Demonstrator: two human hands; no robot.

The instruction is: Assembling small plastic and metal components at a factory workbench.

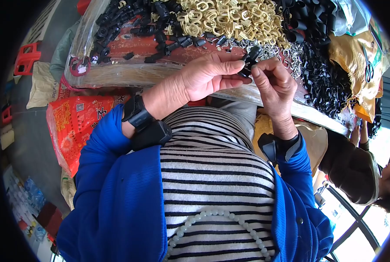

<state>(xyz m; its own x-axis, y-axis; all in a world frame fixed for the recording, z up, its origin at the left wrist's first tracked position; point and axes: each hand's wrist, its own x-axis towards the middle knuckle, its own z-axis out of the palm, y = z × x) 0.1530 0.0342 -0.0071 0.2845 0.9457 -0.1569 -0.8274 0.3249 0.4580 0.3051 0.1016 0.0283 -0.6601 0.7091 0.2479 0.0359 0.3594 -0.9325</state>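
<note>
Over the near edge of the worktable, my left hand (pixel 208 73) is closed on a small black plastic part (pixel 252 54), its thumb on top and fingers beneath. Close against that part's right side is my right hand (pixel 277 85), thumb and forefinger pinched together and the other fingers curled in. Whatever sits in this pinch is too small or hidden to name. Just beyond the hands lie a heap of beige plastic clips (pixel 230 18) and some shiny metal loops (pixel 294 59). Loose black plastic parts (pixel 160 37) are scattered at the left.
Black tubular pieces (pixel 306 17) lie at the far right, with small black pieces (pixel 328 85) nearer. Scissors (pixel 369 72) rest by a yellow sack (pixel 345 52). The table's wooden edge (pixel 120 77) runs before me. A red bag (pixel 79 126) stands left; another person (pixel 356 170) works at right.
</note>
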